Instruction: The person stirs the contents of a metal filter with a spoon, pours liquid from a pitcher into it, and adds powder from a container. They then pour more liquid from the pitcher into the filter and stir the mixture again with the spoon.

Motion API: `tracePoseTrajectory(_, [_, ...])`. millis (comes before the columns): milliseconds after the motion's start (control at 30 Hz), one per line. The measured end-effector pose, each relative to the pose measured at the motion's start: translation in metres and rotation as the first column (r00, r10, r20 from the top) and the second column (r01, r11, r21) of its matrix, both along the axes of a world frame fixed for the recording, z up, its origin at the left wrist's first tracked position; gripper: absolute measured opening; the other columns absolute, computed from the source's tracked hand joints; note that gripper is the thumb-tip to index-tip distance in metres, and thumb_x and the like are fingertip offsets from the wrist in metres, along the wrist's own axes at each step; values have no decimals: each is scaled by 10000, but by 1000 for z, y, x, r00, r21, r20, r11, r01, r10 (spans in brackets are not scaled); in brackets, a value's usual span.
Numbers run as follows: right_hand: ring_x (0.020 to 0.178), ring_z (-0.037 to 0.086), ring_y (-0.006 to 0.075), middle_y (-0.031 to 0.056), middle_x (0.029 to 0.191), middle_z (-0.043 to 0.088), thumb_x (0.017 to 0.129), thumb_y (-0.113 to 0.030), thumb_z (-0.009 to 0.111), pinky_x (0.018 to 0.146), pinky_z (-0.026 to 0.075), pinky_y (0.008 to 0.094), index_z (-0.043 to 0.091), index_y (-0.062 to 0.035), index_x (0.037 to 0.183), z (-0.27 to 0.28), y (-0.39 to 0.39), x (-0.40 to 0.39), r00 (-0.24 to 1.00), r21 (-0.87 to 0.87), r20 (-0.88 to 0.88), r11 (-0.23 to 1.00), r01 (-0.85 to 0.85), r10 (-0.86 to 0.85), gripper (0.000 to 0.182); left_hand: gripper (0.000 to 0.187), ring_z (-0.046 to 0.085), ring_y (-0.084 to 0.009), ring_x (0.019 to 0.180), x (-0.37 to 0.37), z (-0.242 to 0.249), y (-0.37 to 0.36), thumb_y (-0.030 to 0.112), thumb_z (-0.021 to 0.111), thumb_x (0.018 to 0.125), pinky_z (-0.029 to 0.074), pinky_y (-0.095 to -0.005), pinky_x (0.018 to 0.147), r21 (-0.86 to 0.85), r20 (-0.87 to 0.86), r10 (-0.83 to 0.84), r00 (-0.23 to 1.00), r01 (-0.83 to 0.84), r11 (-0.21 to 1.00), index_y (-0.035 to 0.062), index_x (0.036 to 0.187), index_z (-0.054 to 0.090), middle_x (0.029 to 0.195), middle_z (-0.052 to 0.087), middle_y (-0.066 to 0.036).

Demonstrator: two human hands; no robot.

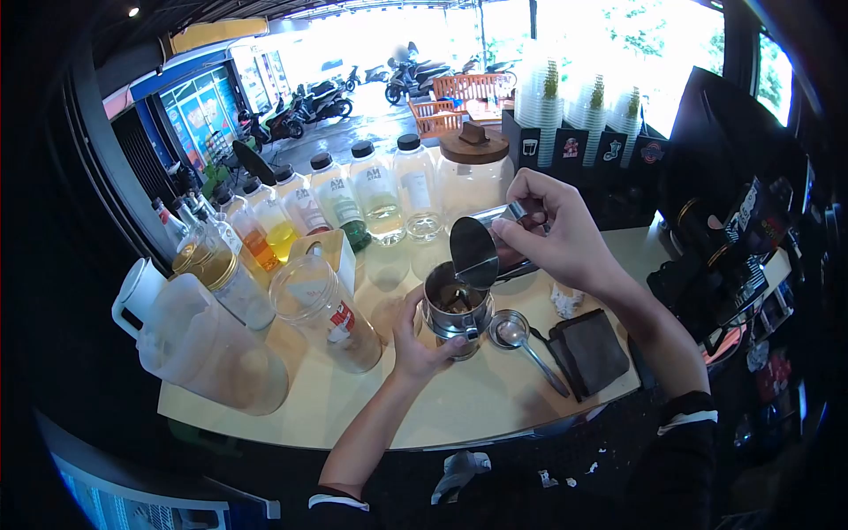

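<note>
- One hand, the left hand (422,340), curls its fingers and thumb around a metal cup (455,325) at mid-frame, probably to steady it upright under the tilted vessel.
- The right hand (565,231), right of centre, grips a metal pitcher (477,252) with thumb and fingers closed about its handle side; this hold likely gives control of the tilt.
- The pitcher leans over the cup's far right rim, presumably so its contents would fall inside; whether they touch, I cannot tell. Something dark lies in the cup.
- The metal spoon (511,333) and dark folded cloth (602,358) lie right of the cup, probably for easy reach.
- A clear jar (340,322) stands left of the cup.
- The capped bottles (384,199) line the upper-left back, apparently leaving the front for handwork.
</note>
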State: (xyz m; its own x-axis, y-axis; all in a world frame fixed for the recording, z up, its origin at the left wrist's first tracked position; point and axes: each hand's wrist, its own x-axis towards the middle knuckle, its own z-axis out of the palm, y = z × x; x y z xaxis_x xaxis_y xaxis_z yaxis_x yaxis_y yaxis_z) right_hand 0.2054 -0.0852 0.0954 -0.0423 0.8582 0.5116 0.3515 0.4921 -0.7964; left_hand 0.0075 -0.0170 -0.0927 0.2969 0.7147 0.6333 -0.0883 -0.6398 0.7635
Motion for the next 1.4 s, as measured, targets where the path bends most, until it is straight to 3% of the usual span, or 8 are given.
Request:
tracePoseTrajectory(100, [698, 583, 29, -11, 722, 507, 868, -18, 621, 606, 565, 193, 441, -19, 870, 2, 2, -4, 999, -63, 44, 998, -15, 18, 180, 870, 521, -240, 1139, 0, -1, 1, 453, 825, 600, 368, -377, 1011, 20, 1, 5, 1000, -5, 1000, 14, 1268, 480, 1177, 564, -123])
tracePoseTrajectory(200, [619, 456, 13, 2, 649, 447, 819, -68, 649, 548, 432, 208, 456, 13, 823, 1, 6, -9, 999, 19, 39, 1000, -10, 10, 210, 871, 522, -239, 1137, 1, 0, -1, 456, 822, 601, 371, -378, 1008, 1, 23, 10, 1000, -10, 1000, 14, 1269, 480, 1177, 565, -123])
tracePoseTrajectory(433, [645, 521, -7, -51, 679, 404, 858, -49, 643, 544, 489, 157, 467, -20, 851, 4, 10, -10, 990, 76, 140, 997, 17, -28, 178, 875, 524, -249, 1140, 1, -1, 1, 472, 813, 606, 373, -384, 1008, 54, 5, 32, 999, -32, 998, 8, 1268, 479, 1181, 566, -132])
tracePoseTrajectory(500, [638, 551, 67, 66, 705, 521, 800, -82, 658, 589, 481, 249, 470, 44, 844, 4, 12, -7, 980, 66, 174, 994, 82, -92, 230, 878, 526, -254, 1139, 1, -2, 2, 479, 810, 607, 375, -387, 1006, 44, 0, 18, 1000, -18, 999, 6, 1268, 479, 1179, 567, -134])
tracePoseTrajectory(733, [624, 548, 73, 87, 714, 531, 787, -77, 664, 571, 472, 254, 473, 50, 840, 0, 10, 4, 993, 94, 75, 992, 81, -88, 235, 878, 525, -255, 1144, 0, -7, 4, 491, 808, 612, 375, -393, 1006, 51, -16, 34, 999, -33, 998, 7, 1266, 479, 1180, 566, -133])
tracePoseTrajectory(1133, [634, 493, 4, -36, 610, 424, 842, -49, 635, 564, 483, 202, 452, -1, 829, 7, -18, 9, 998, -25, 23, 998, 64, -63, 190, 877, 517, -259, 1153, 0, -9, 4, 471, 816, 610, 370, -399, 1013, 32, 6, 29, 1000, -29, 999, 9, 1271, 472, 1184, 555, -132])
tracePoseTrajectory(1333, [697, 554, 9, -20, 730, 485, 866, -35, 630, 588, 527, 173, 439, -25, 848, 9, -19, 1, 999, -71, 42, 997, -3, 6, 192, 878, 519, -261, 1149, 0, -13, 7, 468, 817, 607, 376, -396, 1009, 25, 5, 17, 1000, -17, 1000, 5, 1268, 471, 1179, 551, -132])
tracePoseTrajectory(1400, [651, 489, -14, -34, 718, 451, 858, -51, 645, 546, 484, 157, 453, -29, 836, 13, -20, -4, 994, 9, 107, 1000, -7, 6, 195, 867, 519, -259, 1151, 1, -12, 6, 462, 815, 611, 376, -395, 1011, 25, 21, 11, 1000, -11, 1000, 7, 1266, 475, 1179, 554, -132])
